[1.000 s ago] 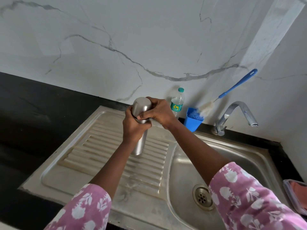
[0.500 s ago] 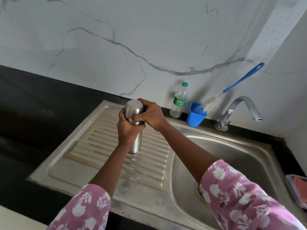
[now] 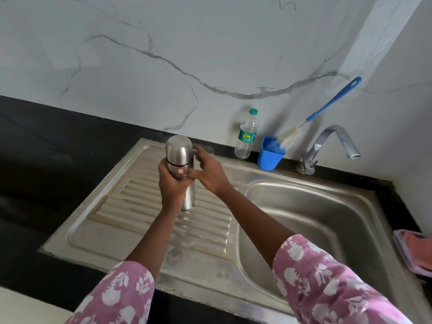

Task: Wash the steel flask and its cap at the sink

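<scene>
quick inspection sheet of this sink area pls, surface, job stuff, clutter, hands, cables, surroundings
surface: steel sink with a ridged draining board, set in a black counter; no water running from the tap
job's things: flask upright over the draining board, cap on it
clutter: plastic bottle; blue cup with a bottle brush leaning in it; box at the right edge
hands: left hand grips the flask body; right hand curves by the cap, grip unclear
cables: nothing seen
surroundings: marble wall
</scene>
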